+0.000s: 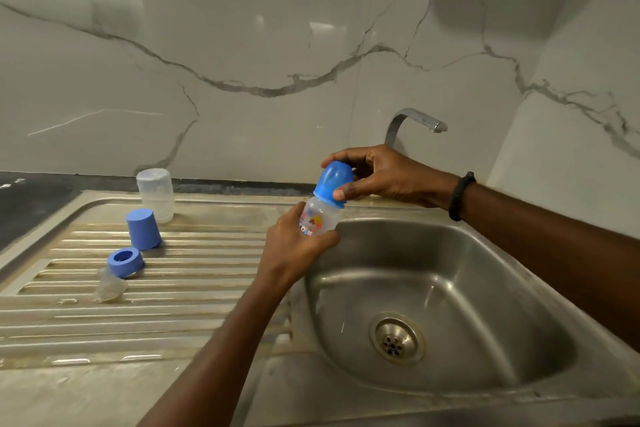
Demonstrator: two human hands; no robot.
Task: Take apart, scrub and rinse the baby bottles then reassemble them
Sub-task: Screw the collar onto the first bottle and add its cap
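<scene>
left arm enters from the bottom edge, forearm angled up and to the right. left hand (294,246) is curled, fingers wrapped round a bottle (320,218). right arm enters from the right edge, forearm angled up and to the left, black band (459,196) on wrist. right hand (384,173) is curled, thumb and fingers gripping the cap (333,184).

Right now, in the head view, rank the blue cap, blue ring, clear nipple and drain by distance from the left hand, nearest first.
From the left hand:
1. blue cap, upright on the drainboard, to its left.
2. drain, in the sink basin, lower right; blue ring, left on the drainboard: too close to call.
3. clear nipple, beside the ring, farthest left.
</scene>
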